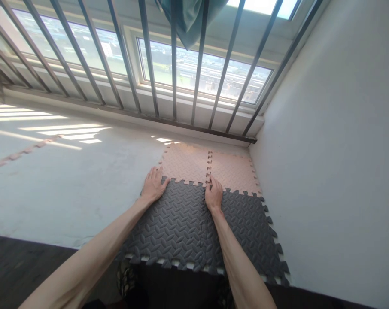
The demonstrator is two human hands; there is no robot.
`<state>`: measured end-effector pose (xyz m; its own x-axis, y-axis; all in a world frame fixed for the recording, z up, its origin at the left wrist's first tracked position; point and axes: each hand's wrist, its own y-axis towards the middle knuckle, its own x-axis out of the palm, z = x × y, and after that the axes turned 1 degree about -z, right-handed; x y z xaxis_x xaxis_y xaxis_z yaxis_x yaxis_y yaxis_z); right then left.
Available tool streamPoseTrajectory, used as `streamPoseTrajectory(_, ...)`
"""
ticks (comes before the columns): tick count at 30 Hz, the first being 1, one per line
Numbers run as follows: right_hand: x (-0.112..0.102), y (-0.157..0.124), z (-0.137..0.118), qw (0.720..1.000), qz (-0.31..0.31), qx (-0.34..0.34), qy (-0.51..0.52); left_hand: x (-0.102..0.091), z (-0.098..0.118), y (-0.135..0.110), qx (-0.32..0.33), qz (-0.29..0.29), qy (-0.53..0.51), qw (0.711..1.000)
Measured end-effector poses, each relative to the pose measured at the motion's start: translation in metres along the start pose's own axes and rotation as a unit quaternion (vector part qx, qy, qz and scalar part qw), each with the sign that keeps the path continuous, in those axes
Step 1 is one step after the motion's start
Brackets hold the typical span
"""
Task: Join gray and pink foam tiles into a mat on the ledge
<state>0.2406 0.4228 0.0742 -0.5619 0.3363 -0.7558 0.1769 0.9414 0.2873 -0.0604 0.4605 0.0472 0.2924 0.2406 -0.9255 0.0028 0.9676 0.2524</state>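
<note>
Several interlocking foam floor tiles lie in a square: a pair of grey tiles with a leaf-like tread, the left grey tile (pixel 165 225) and the right grey tile (pixel 249 236), and a pair of pale pink tiles, the left pink tile (pixel 183 163) and the right pink tile (pixel 233 171), behind them. My left hand (pixel 154 185) lies flat at the back corner of the left grey tile, fingers spread, touching the pink tile's edge. My right hand (pixel 214 194) presses flat on the seam between the grey tiles, fingertips at the pink tiles' joint.
A pale concrete floor (pixel 68 201) with sun stripes spreads to the left, and a white wall (pixel 326 171) rises on the right. Behind the tiles stand a barred window (pixel 204 73) and a hanging teal cloth (pixel 189 19). Dark wood flooring (pixel 20 266) and patterned trouser legs (pixel 125 279) show at the bottom.
</note>
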Motion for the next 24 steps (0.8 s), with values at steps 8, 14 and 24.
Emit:
streamPoseTrajectory(8,-0.004,-0.005,-0.008,1.000,0.022,-0.014,-0.011,-0.007,0.003,-0.002,0.031,-0.006,0.014,0.999)
streamPoseTrajectory(14,-0.007,-0.002,-0.009,1.000,0.026,0.005,-0.007,-0.010,-0.003,-0.001,0.058,-0.022,0.004,0.998)
streamPoseTrajectory(24,0.006,-0.012,-0.028,0.979,-0.082,-0.111,-0.147,-0.015,0.003,-0.003,0.058,-0.025,0.007,0.998)
